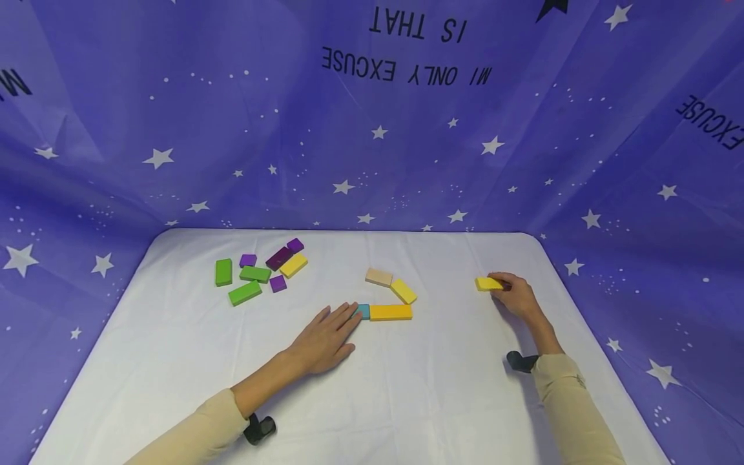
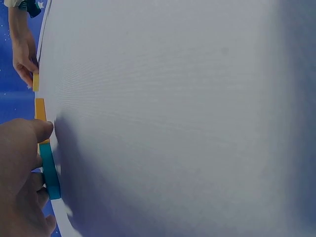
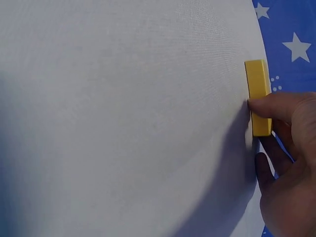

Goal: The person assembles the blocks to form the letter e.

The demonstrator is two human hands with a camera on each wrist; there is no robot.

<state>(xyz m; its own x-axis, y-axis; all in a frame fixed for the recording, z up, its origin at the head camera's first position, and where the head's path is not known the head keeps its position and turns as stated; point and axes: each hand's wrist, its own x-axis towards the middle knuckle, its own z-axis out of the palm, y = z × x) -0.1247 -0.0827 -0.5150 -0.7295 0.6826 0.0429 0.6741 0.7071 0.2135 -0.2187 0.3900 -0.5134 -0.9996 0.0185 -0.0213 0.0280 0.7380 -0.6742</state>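
Observation:
My right hand point(image 1: 517, 298) pinches a yellow block point(image 1: 487, 284) between thumb and fingers at the right of the table. In the right wrist view the thumb lies across the long yellow block point(image 3: 257, 79). My left hand point(image 1: 324, 339) reaches to the middle with its fingers straight, their tips over a blue block point(image 1: 364, 312). An orange block point(image 1: 392, 312) lies end to end with the blue one. The left wrist view shows the teal-blue block point(image 2: 50, 173) beside the left fingers, which partly hide it in the head view.
Behind the orange block lie another yellow block point(image 1: 403, 291) and a tan block point(image 1: 379, 277). At the left are scattered green blocks point(image 1: 245, 293), purple cubes point(image 1: 278, 283), a dark purple block point(image 1: 279, 258) and a yellow block point(image 1: 294, 265). A starry blue curtain point(image 1: 314, 155) surrounds the white-covered table point(image 1: 442, 387).

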